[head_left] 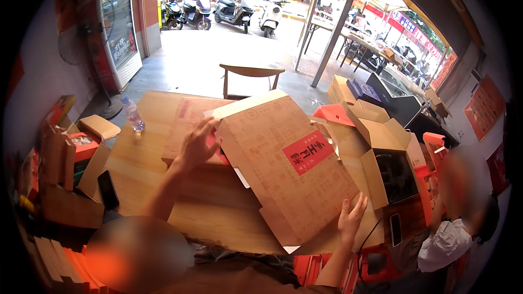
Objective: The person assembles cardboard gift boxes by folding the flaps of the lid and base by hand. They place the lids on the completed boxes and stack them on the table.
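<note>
A flat brown cardboard box (261, 152) with faint printing and a red label (309, 152) slants over the table between my two hands. My left hand (197, 142) is at its upper left edge, with the fingers bent toward the cardboard. At the lower right edge my right hand (351, 219) holds it, fingers pointing up and thumb on the near side. Under its upper left part lies another printed cardboard box (188, 122), partly covered. Small white flaps show at the held box's left edge and near corner.
On the wooden table (136, 169) stand a water bottle (132, 114) and a black phone (108, 189). An open carton (376, 130) is at the right, beside a seated person (463, 201). Opened boxes (81, 158) crowd the left. A wooden chair (251, 71) stands beyond the table.
</note>
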`<state>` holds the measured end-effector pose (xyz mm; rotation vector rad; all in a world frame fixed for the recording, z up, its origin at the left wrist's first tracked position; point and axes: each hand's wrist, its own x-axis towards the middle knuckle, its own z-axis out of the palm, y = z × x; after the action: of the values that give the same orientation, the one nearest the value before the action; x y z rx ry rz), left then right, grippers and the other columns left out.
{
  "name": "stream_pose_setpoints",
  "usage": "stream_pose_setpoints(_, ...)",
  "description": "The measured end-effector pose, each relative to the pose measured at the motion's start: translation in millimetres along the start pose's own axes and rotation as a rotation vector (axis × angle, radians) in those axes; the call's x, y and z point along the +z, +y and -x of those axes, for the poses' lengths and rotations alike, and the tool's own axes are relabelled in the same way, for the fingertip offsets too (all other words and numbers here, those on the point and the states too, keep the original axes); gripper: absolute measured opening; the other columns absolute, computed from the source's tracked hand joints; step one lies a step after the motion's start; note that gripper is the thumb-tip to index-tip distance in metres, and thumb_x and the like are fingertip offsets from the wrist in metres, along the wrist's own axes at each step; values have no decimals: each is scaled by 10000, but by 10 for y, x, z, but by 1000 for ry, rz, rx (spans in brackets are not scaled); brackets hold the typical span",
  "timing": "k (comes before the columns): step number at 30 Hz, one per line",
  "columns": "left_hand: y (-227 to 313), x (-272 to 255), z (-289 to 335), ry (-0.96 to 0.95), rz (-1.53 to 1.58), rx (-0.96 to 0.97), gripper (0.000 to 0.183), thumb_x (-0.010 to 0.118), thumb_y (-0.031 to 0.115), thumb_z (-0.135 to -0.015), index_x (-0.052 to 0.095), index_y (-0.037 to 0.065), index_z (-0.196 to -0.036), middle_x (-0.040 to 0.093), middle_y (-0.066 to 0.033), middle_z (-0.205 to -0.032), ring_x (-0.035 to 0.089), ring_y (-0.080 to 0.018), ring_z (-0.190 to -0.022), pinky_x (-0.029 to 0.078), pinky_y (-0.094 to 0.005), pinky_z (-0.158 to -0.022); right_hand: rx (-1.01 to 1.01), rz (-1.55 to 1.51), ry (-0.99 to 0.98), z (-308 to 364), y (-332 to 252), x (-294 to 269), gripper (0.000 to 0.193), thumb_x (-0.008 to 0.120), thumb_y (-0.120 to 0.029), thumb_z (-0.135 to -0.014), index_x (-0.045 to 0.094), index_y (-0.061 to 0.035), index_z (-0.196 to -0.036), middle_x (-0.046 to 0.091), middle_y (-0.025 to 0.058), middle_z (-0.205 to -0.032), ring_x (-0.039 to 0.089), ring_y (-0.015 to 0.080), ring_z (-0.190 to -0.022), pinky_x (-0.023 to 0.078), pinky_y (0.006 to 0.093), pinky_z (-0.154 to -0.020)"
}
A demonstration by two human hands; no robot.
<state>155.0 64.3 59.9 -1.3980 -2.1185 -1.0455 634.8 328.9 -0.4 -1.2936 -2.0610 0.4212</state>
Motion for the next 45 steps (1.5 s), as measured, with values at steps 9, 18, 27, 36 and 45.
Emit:
stream_pose_setpoints(9,-601,357,-660,-412,54,-464,846,687,541,-965,397,141,-1652,455,-251,-1627,440,-409,-1503,360,-520,-1235,80,-139,-316,367,-219,-2,969,439,-693,-1060,196,14,-1676,342,346,-1648,367,487,-1525,310,513,-1254)
stream_pose_setpoints(18,-427,98,-580,-450,69,-350,849,705,566,-943,455,110,-1615,584,-234,-1519,519,-397,-1436,424,-498,-1182,33,-500,-18,328,-326,412,893,445,-519,-1125,0,-4,-1704,163,265,-1753,217,389,-1618,183,468,-1307)
stream_pose_setpoints(27,-510,-251,-686,-493,396,-457,669,666,362,-1028,466,52,-1586,741,-212,-1194,708,-291,-1172,544,-399,-1005,295,-1617,36,51,-374,409,774,333,-477,-1092,160,-36,-1703,341,210,-1701,404,377,-1528,352,508,-1247)
stream_pose_setpoints(36,-393,-437,-772,-555,444,-509,487,655,201,-1043,576,22,-1489,762,-127,-1006,701,-155,-944,560,-331,-824,413,-1663,-116,343,-584,199,748,386,-525,-1046,385,-50,-1624,494,184,-1597,556,371,-1398,481,541,-1129)
stream_pose_setpoints(45,-710,-438,-631,-657,671,-321,606,695,88,-928,555,46,-1516,738,-197,-1264,730,-226,-1117,571,-353,-922,248,-1875,-124,332,-981,151,778,525,-522,-1037,366,-47,-1631,518,177,-1568,575,348,-1370,528,527,-1064)
